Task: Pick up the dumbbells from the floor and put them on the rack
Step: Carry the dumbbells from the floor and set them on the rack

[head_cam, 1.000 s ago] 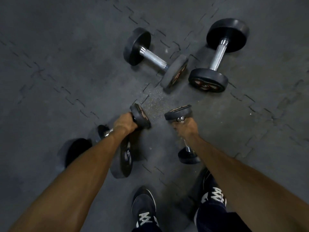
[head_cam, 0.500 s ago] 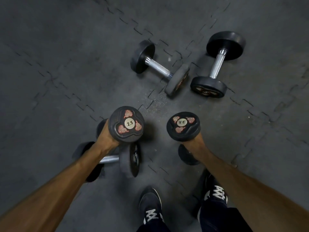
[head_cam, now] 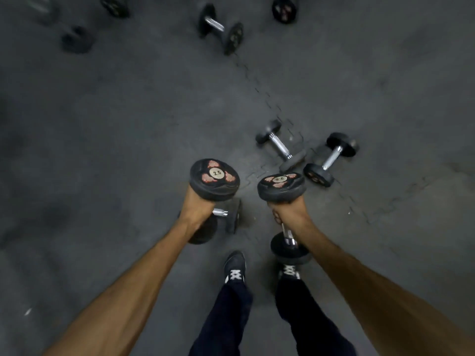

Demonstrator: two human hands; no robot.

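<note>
Black 2.5 dumbbells [head_cam: 214, 178], two, gripped in our left hand [head_cam: 196, 211] and right hand [head_cam: 288, 211].
We stand higher than before; three floor dumbbells [head_cam: 280, 146] lie near.

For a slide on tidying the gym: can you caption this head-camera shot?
Left hand holding the left dumbbell, right hand holding the right dumbbell, loose dumbbells lying on the floor.

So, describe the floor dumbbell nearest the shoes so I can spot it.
Find the left hand holding up a 2.5 dumbbell. Just below it, the floor dumbbell lies on the dark mat. Unlike the others lying around, the wrist half hides it.
</note>
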